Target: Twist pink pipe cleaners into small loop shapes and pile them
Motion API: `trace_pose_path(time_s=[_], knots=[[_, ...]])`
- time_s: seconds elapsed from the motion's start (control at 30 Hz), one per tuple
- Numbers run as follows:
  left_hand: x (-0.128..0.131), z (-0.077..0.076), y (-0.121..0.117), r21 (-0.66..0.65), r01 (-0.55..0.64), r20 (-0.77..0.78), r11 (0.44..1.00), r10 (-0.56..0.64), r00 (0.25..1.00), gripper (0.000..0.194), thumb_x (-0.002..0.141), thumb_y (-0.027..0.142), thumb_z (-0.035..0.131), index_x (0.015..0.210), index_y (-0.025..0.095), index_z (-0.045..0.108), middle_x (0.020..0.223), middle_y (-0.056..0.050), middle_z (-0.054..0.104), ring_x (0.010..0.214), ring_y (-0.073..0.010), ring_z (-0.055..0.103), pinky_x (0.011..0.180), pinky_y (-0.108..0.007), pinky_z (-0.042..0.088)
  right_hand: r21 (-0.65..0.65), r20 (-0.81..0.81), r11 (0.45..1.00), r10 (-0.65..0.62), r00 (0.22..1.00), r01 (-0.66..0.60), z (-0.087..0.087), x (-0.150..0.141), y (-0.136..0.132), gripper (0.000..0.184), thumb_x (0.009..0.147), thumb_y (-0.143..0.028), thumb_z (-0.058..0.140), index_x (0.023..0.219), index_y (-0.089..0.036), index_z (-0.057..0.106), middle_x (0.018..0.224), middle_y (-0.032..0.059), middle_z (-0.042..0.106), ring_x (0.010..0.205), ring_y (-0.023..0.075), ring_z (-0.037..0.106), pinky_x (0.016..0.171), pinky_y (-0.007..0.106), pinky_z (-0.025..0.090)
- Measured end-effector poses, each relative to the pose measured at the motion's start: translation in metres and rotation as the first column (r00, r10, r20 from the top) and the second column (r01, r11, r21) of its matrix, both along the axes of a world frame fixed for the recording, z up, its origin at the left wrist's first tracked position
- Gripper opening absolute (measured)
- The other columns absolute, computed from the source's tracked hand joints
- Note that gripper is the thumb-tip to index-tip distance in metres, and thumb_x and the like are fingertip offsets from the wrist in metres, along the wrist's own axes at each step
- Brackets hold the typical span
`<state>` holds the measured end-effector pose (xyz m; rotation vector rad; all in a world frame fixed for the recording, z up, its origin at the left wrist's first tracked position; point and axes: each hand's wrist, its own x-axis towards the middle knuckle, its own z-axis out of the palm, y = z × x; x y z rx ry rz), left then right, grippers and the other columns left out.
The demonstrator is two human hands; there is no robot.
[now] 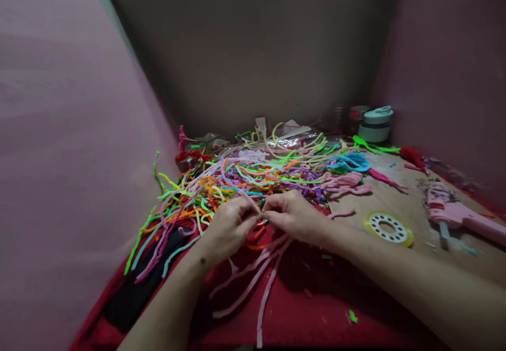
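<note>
My left hand (230,225) and my right hand (291,215) meet at the near edge of a big heap of colourful pipe cleaners (221,174). Between my fingertips is a pale pink pipe cleaner (251,202), pinched by both hands with the fingers closed. Part of it is hidden behind my fingers. Below my hands, several pink pipe cleaners (270,277) fan out toward me over the red cloth (316,298). Whether these join the piece in my hands, I cannot tell.
On the right lie a roll of yellow tape (371,223) on a white core and a pink glue gun (454,215). A mint-green lidded container (375,129) stands at the back right. Bundled blue pipe cleaners (351,162) rest nearby. Walls close in on both sides.
</note>
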<state>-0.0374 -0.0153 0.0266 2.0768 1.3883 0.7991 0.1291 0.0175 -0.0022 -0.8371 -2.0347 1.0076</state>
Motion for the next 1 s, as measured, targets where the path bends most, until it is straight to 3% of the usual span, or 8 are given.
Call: trace_pose_path(time_s=[0.1, 0.23, 0.33, 0.47, 0.57, 0.7, 0.93, 1.0], knots=[[-0.001, -0.004, 0.003, -0.513, 0.121, 0.465, 0.85, 0.157, 0.871, 0.014, 0.068, 0.025, 0.06, 0.065, 0.012, 0.057, 0.056, 0.001, 0.048, 0.05, -0.0087, 0.04, 0.05, -0.023, 0.032, 0.511, -0.006, 0.857, -0.078, 0.997, 0.07, 0.0, 0.0, -0.011, 0.016, 0.074, -0.011, 0.047, 0.061, -0.013, 0.057, 0.055, 0.0018, 0.053, 0.054, 0.011, 0.042, 0.055, 0.025, 0.032], [0.0, -0.012, 0.008, -0.635, 0.432, 0.716, 0.641, 0.278, 0.64, 0.023, 0.06, 0.022, 0.062, 0.052, 0.014, 0.043, 0.046, 0.006, 0.03, 0.041, -0.004, 0.026, 0.043, -0.02, 0.023, 0.795, -0.068, 0.591, -0.133, 0.989, 0.134, -0.003, 0.0, -0.016, 0.021, 0.079, -0.01, 0.043, 0.062, -0.014, 0.055, 0.056, 0.0046, 0.054, 0.057, 0.0138, 0.041, 0.059, 0.029, 0.033], [0.003, -0.009, 0.005, -0.588, 0.307, 0.692, 0.748, 0.27, 0.67, 0.021, 0.064, 0.024, 0.066, 0.058, 0.012, 0.05, 0.048, 0.005, 0.038, 0.041, -0.0035, 0.029, 0.042, -0.019, 0.024, 0.665, -0.147, 0.723, -0.119, 0.982, 0.187, -0.003, 0.0, -0.014, 0.018, 0.079, -0.012, 0.045, 0.065, -0.014, 0.056, 0.058, 0.0041, 0.055, 0.058, 0.0132, 0.045, 0.059, 0.027, 0.036], [0.004, 0.001, -0.002, -0.254, -0.01, 0.599, 0.967, 0.165, 0.784, 0.015, 0.069, 0.025, 0.068, 0.074, 0.013, 0.062, 0.069, -0.001, 0.057, 0.061, -0.0091, 0.05, 0.058, -0.021, 0.041, 0.105, -0.255, 0.985, -0.106, 0.961, 0.136, 0.005, 0.0, -0.013, 0.017, 0.081, -0.019, 0.049, 0.067, -0.014, 0.058, 0.062, 0.0024, 0.057, 0.057, 0.0109, 0.05, 0.057, 0.023, 0.04], [0.001, 0.004, -0.004, 0.089, -0.065, 0.475, 0.994, 0.015, 0.88, 0.01, 0.07, 0.023, 0.068, 0.078, 0.017, 0.066, 0.082, -0.004, 0.058, 0.081, -0.0151, 0.054, 0.074, -0.027, 0.044, -0.135, -0.326, 0.991, -0.065, 0.943, 0.022, 0.011, 0.0, -0.014, 0.017, 0.08, -0.023, 0.052, 0.067, -0.014, 0.059, 0.062, 0.0012, 0.058, 0.058, 0.0106, 0.052, 0.059, 0.023, 0.041], [-0.001, 0.002, -0.003, 0.33, -0.014, 0.258, 0.944, -0.076, 0.963, 0.007, 0.075, 0.024, 0.063, 0.073, 0.019, 0.067, 0.083, -0.005, 0.057, 0.086, -0.0169, 0.052, 0.08, -0.03, 0.041, -0.179, -0.316, 0.983, -0.016, 0.949, -0.043, 0.013, 0.0, -0.017, 0.016, 0.078, -0.021, 0.053, 0.064, -0.014, 0.056, 0.059, 0.0001, 0.057, 0.056, 0.0103, 0.051, 0.058, 0.023, 0.041], [0.002, -0.004, -0.001, -0.271, 0.098, 0.419, 0.958, 0.026, 0.907, 0.022, 0.08, 0.034, 0.054, 0.07, 0.015, 0.05, 0.066, 0.002, 0.046, 0.062, -0.0095, 0.042, 0.062, -0.023, 0.037, 0.293, -0.185, 0.946, -0.088, 0.979, 0.141, 0.004, -0.001, -0.02, 0.016, 0.077, -0.017, 0.05, 0.062, -0.015, 0.056, 0.06, 0.0022, 0.054, 0.058, 0.0112, 0.047, 0.058, 0.025, 0.036], [0.002, -0.005, 0.0, -0.287, 0.084, 0.424, 0.954, 0.048, 0.904, 0.023, 0.08, 0.035, 0.054, 0.071, 0.015, 0.049, 0.067, 0.003, 0.045, 0.062, -0.0087, 0.04, 0.062, -0.022, 0.036, 0.224, -0.202, 0.968, -0.07, 0.977, 0.116, 0.003, -0.002, -0.019, 0.016, 0.078, -0.018, 0.05, 0.063, -0.015, 0.056, 0.062, 0.0026, 0.055, 0.059, 0.0114, 0.048, 0.059, 0.025, 0.037]])
